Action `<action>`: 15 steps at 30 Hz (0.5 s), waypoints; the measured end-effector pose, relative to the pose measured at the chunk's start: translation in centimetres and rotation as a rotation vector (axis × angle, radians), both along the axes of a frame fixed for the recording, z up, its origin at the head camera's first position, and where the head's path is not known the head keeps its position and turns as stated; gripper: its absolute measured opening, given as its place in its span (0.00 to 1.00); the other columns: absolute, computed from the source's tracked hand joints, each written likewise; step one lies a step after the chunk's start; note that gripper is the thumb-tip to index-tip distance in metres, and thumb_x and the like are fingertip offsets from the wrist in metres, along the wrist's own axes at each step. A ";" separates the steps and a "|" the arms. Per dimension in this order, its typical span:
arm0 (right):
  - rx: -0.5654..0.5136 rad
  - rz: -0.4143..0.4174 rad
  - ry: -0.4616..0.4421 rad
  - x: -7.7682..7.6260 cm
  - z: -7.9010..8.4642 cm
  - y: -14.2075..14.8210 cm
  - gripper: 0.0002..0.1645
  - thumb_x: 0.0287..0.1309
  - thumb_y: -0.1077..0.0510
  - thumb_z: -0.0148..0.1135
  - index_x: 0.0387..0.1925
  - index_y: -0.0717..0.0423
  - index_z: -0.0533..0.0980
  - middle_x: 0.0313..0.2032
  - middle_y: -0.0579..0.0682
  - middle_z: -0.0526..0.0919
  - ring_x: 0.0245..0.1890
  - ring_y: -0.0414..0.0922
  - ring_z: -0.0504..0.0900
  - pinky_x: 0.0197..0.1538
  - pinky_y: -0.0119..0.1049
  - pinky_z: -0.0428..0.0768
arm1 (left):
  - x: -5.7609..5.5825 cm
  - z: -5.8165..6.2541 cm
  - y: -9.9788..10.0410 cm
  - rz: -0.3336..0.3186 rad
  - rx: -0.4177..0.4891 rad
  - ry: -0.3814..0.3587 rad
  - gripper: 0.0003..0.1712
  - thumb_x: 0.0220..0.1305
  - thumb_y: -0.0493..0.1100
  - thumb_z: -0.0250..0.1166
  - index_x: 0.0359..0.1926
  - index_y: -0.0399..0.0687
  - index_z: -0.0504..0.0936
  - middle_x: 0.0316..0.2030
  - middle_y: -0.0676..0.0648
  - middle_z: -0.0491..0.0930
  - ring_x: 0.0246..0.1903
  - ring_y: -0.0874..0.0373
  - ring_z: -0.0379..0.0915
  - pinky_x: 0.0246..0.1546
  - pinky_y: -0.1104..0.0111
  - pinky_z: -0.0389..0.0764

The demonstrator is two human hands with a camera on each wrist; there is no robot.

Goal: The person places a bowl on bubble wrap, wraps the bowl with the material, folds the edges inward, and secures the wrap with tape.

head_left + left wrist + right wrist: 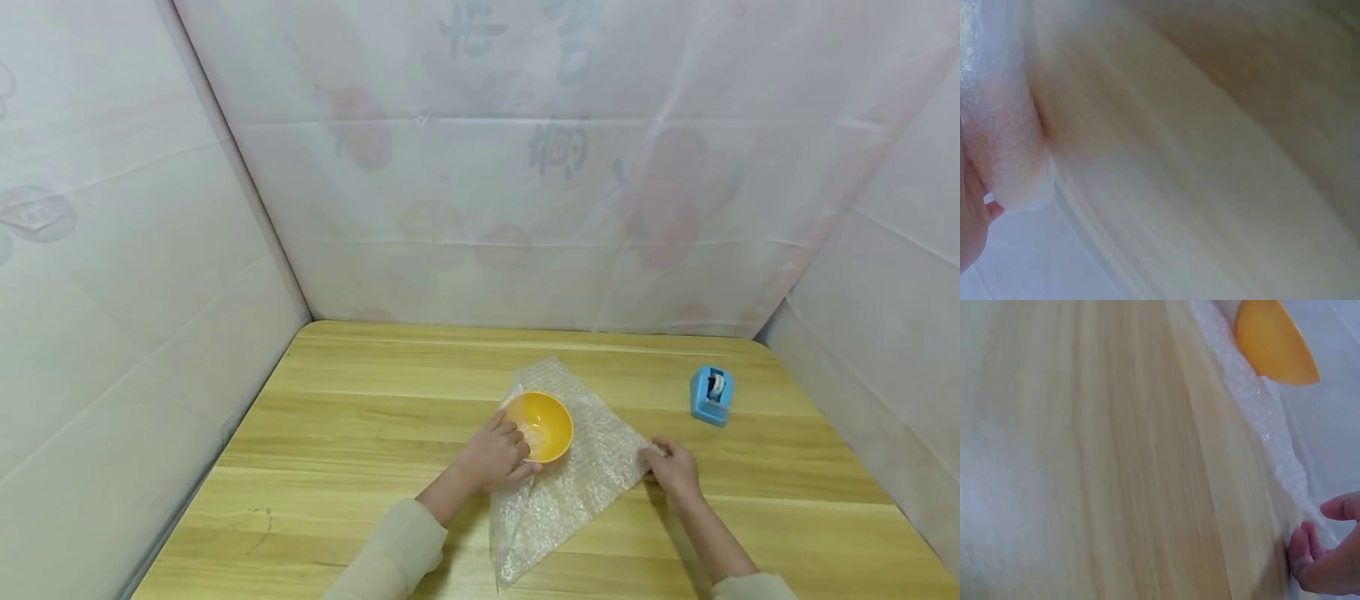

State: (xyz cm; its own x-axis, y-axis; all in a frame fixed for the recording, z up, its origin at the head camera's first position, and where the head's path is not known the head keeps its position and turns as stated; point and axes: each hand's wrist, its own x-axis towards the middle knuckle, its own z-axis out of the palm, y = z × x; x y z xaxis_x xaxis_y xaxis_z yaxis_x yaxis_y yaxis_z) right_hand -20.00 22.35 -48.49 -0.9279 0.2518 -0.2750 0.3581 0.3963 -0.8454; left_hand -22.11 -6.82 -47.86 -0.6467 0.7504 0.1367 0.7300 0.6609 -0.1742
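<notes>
A yellow bowl [551,423] stands upright on a sheet of bubble wrap [592,454] laid slantwise on the table, and the sheet's left part is folded up against the bowl's left side. My left hand [495,454] holds that folded part at the bowl's left rim, fingers bent over the edge. In the left wrist view, the raised bubble wrap [1007,137] hides most of the bowl and part of the hand [972,212]. At the sheet's right corner, my right hand [675,471] pinches the edge between thumb and fingers; the right wrist view shows this hand [1329,550] too.
A blue tape dispenser [711,396] stands at the right of the wooden table [360,450], beyond my right hand. Pale printed cloth [480,183] rises behind the table's back edge, with more cloth along both sides.
</notes>
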 end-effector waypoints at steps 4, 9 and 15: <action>-0.120 -0.033 -0.030 0.2 -0.1 0.0 0.22 0.59 0.61 0.51 0.48 0.78 0.69 0.30 0.55 0.77 0.24 0.36 0.74 0.30 0.29 0.79 | 0.0 0.0 0.1 0.008 -0.007 -0.017 0.28 0.70 0.62 0.38 0.39 0.57 0.83 0.42 0.57 0.82 0.50 0.60 0.73 0.68 0.56 0.59; -0.183 -0.006 -0.062 0.3 -0.1 -0.5 0.15 0.58 0.60 0.52 0.35 0.73 0.74 0.20 0.46 0.74 0.21 0.38 0.73 0.26 0.29 0.77 | -0.1 0.2 0.2 0.017 -0.008 -0.031 0.28 0.70 0.62 0.39 0.37 0.57 0.83 0.42 0.56 0.82 0.50 0.59 0.73 0.67 0.56 0.60; -0.142 -0.030 -0.058 0.5 0.3 -1.3 0.15 0.60 0.58 0.49 0.20 0.61 0.72 0.17 0.44 0.71 0.21 0.39 0.71 0.25 0.30 0.74 | -0.2 0.3 0.3 0.000 0.014 -0.015 0.27 0.70 0.61 0.41 0.33 0.56 0.84 0.39 0.56 0.83 0.48 0.59 0.74 0.66 0.55 0.62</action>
State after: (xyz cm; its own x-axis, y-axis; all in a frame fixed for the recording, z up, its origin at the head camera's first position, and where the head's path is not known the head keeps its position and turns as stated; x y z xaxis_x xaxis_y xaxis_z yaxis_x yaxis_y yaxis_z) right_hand -19.48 21.07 -48.22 -0.9022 0.2341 -0.3623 0.4175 0.2629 -0.8698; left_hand -22.27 -6.48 -47.60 -0.6484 0.7487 0.1380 0.7327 0.6629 -0.1540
